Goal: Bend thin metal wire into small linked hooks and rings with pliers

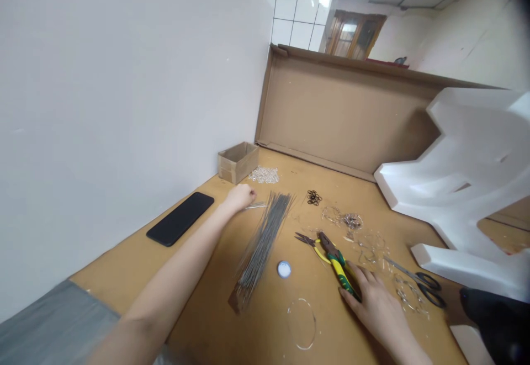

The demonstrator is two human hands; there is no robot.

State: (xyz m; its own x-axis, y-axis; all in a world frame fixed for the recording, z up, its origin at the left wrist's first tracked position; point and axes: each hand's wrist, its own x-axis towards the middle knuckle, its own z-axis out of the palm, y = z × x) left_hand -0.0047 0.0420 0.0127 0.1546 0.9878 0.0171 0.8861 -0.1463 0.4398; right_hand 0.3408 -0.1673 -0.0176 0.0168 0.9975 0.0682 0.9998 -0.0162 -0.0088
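My left hand (241, 196) is closed, its fingers curled down near a thin, clear strip (257, 205) on the table. What the fingertips hold, if anything, is hidden. Beside it lies a pile of clear beads (265, 175). To its right is a bundle of thin grey wires (268, 238). My right hand (375, 304) has thumb and fingers around the yellow-and-green handles of pliers (338, 265), which rest on the table. Smaller needle-nose pliers (305, 238) with yellow handles lie just left of them. A wire ring (302, 323) lies in front.
A small cardboard box (238, 162) and a black phone-like slab (181, 218) lie left. A round white-and-blue lid (284, 269), black rings (314, 197), loose wire pieces (351, 221) and scissors (418, 282) lie about. White foam (467, 160) and a cardboard panel (343, 111) stand behind.
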